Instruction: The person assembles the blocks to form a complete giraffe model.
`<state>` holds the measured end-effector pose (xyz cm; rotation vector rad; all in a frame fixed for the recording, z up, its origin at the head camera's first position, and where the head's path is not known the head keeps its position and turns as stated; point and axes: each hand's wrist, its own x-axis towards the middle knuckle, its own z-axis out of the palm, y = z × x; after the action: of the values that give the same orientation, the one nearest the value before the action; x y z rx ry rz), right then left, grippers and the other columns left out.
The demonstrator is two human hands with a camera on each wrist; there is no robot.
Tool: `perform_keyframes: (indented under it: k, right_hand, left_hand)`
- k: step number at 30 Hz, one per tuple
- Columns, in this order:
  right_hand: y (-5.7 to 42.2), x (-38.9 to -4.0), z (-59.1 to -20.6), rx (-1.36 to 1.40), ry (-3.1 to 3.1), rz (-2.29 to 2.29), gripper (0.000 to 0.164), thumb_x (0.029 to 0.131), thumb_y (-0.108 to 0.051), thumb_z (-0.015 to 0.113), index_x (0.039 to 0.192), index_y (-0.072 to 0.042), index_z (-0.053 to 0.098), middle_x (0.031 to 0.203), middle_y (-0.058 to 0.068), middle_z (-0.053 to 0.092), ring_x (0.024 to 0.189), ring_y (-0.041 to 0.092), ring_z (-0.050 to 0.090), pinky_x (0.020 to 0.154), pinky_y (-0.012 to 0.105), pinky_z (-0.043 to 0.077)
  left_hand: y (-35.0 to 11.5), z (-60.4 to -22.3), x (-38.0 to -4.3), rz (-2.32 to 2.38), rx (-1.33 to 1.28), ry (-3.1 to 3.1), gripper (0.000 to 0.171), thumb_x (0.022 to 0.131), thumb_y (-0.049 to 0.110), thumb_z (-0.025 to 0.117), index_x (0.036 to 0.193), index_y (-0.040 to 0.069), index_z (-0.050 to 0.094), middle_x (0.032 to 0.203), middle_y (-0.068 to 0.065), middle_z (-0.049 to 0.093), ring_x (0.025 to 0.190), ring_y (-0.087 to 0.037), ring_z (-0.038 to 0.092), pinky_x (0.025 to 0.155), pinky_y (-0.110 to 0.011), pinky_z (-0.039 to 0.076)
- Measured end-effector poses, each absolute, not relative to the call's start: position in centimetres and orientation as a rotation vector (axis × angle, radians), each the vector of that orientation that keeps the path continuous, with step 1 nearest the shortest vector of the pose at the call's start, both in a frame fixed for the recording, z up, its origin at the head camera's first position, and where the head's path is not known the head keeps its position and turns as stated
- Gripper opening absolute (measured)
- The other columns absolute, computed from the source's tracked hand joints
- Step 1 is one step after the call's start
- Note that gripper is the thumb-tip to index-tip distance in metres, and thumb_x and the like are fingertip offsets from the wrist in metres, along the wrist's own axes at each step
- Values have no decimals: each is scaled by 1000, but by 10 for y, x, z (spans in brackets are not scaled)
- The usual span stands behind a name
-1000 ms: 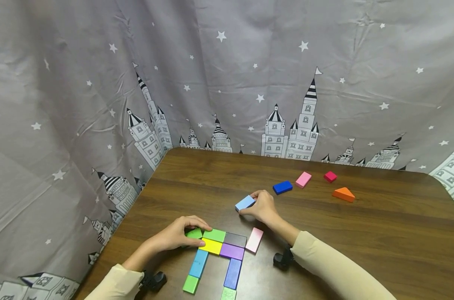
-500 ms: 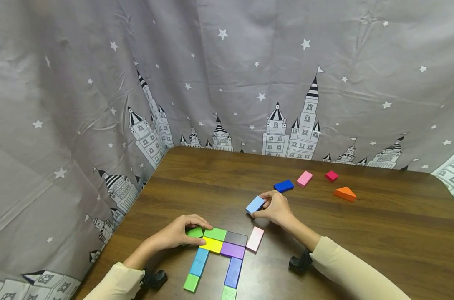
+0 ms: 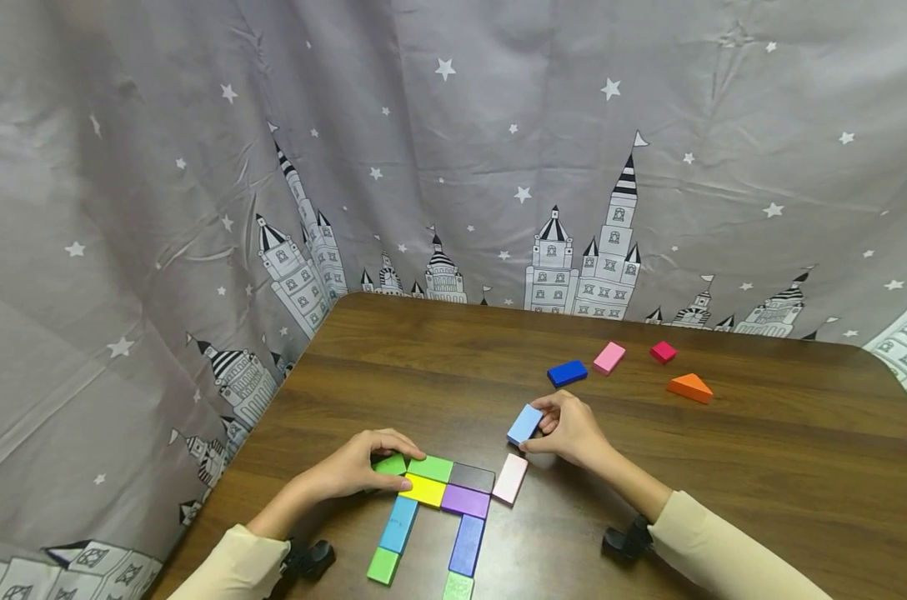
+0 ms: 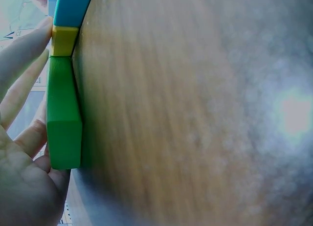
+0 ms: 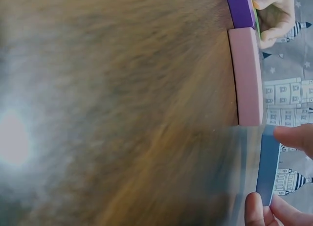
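Observation:
My right hand (image 3: 577, 433) pinches a light blue block (image 3: 524, 423) between thumb and fingers, just beyond a pale pink block (image 3: 509, 479). In the right wrist view the light blue block (image 5: 268, 165) looks tilted and apart from the pink block (image 5: 247, 77). My left hand (image 3: 354, 465) rests at the left of a flat block figure, its fingertips touching a green block (image 3: 431, 468) and a yellow block (image 3: 427, 491). Under its arch lies another green block (image 3: 388, 466), partly hidden. Grey (image 3: 472, 477) and purple (image 3: 464, 502) blocks continue the figure rightward.
Two legs of blocks run toward me: teal (image 3: 398, 524) with green (image 3: 383, 566), and blue (image 3: 467, 546) with light green (image 3: 458, 587). Farther right lie dark blue (image 3: 567, 373), pink (image 3: 608, 357) and red (image 3: 663, 352) blocks and an orange triangle (image 3: 690, 387). A curtain (image 3: 453, 150) hangs behind the table.
My right hand has carried the light blue block rightward and nearer to me, toward the pale pink block, and turned it steeper. The left hand keeps its place on the figure.

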<state>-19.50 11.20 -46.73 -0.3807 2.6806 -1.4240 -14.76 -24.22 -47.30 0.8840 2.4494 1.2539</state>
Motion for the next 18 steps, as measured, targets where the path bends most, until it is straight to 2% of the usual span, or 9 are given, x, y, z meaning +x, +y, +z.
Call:
perform_keyframes:
  k: [18]
  right_hand:
    - [122,-191,-471,-462,2659,-1362,58,58,-8,96,106,10,70,85,8,57,72,18,59,63,22,49]
  left_hand:
    - [-242,-470,-146,1241,867,2451,35,87,23,80,118,10,73,119,-2,68,113,-19,59,96,-35,49]
